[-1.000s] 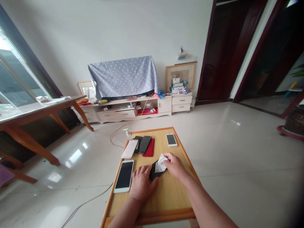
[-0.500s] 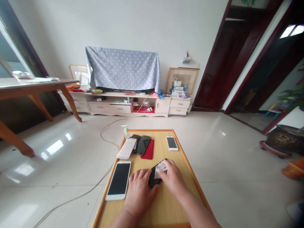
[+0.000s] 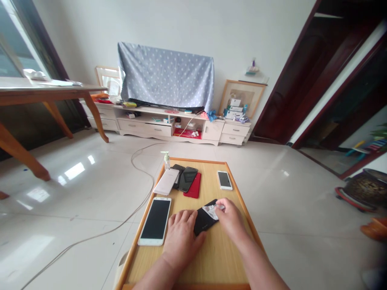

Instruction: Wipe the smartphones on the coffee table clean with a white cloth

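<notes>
A black phone (image 3: pixel 203 224) lies face down and slanted on the small wooden table (image 3: pixel 220 262). My left hand (image 3: pixel 183 237) steadies its near left end, thumb at the lower edge and fingers at the upper edge. Between the fingertips of my right hand (image 3: pixel 230 217) is a crumpled white wipe (image 3: pixel 211 211), touching the far end of the phone's back. Left of my left hand lies a large white phone (image 3: pixel 155 220) with a dark screen.
Farther up the table are a pale pink phone (image 3: pixel 167 181), a dark phone (image 3: pixel 188 179), a red phone (image 3: pixel 193 186) and a pump bottle (image 3: pixel 166 160). A small white phone (image 3: pixel 224 180) lies near the right edge. A cable (image 3: pixel 115 228) runs over the floor.
My right hand has moved right along the phone with the wipe, baring more of its black back. My left hand keeps its hold. The camera view has shifted slightly.
</notes>
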Demonstrator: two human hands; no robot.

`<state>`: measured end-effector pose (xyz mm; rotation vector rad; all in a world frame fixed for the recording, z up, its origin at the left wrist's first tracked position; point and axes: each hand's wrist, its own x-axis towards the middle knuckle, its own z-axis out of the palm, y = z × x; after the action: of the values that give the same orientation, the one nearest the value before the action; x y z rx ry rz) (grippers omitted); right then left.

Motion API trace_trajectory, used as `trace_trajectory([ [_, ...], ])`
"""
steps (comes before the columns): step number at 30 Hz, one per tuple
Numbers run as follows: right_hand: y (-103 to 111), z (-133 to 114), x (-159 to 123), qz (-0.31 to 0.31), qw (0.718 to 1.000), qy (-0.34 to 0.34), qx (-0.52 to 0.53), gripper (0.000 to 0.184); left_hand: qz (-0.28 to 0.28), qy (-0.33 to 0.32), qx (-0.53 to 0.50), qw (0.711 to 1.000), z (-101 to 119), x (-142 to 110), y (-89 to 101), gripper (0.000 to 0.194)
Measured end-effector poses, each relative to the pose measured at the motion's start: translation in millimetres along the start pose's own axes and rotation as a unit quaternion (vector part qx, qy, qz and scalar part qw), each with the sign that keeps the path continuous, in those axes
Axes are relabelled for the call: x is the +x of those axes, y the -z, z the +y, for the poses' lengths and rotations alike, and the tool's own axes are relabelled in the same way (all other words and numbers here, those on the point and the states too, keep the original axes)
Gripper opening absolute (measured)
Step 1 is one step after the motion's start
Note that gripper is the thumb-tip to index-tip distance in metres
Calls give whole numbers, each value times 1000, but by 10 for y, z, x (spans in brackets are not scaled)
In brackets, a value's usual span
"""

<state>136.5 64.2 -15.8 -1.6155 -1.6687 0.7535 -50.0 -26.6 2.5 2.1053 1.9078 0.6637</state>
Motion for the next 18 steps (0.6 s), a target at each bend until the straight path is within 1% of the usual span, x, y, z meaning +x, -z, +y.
trace_trajectory([
  [2, 67, 41, 11, 45, 994, 49, -83, 31, 4, -1, 5, 1000, 2, 2, -21, 53],
  [3, 96, 55, 11, 60, 991, 64, -100, 34, 5, -2, 8, 1000, 2, 4, -32, 53],
  [6, 150, 62, -26, 80, 989, 81, -92, 36, 10, -7, 14, 1000, 4, 11, -51, 53],
  [8, 150, 33, -84, 67, 991, 81, -78, 33, 13, -9, 16, 1000, 7, 17, -54, 52],
  [10, 118, -12, -156, 29, 993, 85, -76, 27, 15, -10, 17, 1000, 9, 22, -57, 52],
  [12, 62, -58, -217, -13, 990, 106, -90, 22, 18, -10, 18, 1000, 11, 26, -63, 51],
  [14, 10, -85, -235, -43, 984, 137, -108, 21, 20, -6, 20, 1000, 15, 31, -72, 52],
  [16, -6, -82, -196, -52, 979, 155, -126, 21, 21, 0, 25, 999, 22, 37, -78, 52],
  [18, 25, -54, -124, -33, 976, 148, -155, 21, 18, 4, 30, 999, 31, 44, -81, 51],
])
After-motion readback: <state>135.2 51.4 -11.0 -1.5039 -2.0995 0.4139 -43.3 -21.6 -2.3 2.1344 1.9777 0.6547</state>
